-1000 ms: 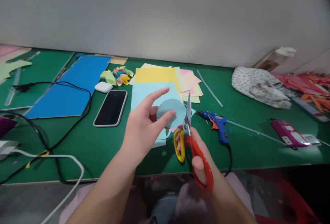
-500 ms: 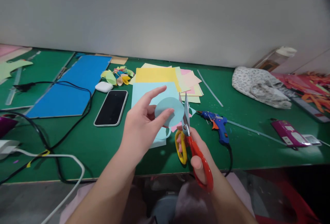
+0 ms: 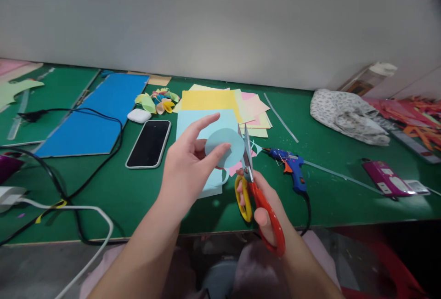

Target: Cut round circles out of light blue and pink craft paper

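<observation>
Between thumb and fingers, my left hand [image 3: 188,166] pinches a light blue paper circle [image 3: 232,147], its index finger stretched out above. My right hand [image 3: 267,198] grips scissors [image 3: 248,170] with one red and one yellow handle; the blades are parted and point away from me at the circle's right edge. Below the circle lies a light blue sheet [image 3: 212,117] on the green table. Pink scraps [image 3: 236,168] and thin blue cuttings sit beneath the hands.
Yellow and pastel papers [image 3: 206,100] are stacked behind. A phone [image 3: 149,144], white case [image 3: 139,115], paper petals [image 3: 161,100] and blue board [image 3: 93,115] lie left, with cables. Right are a blue glue gun [image 3: 291,166], glue stick [image 3: 280,117], purple pack [image 3: 386,177] and patterned cloth [image 3: 347,115].
The paper circle has shifted slightly left and turned a little in my left hand. The scissor blades have moved slightly left and remain parted at its edge.
</observation>
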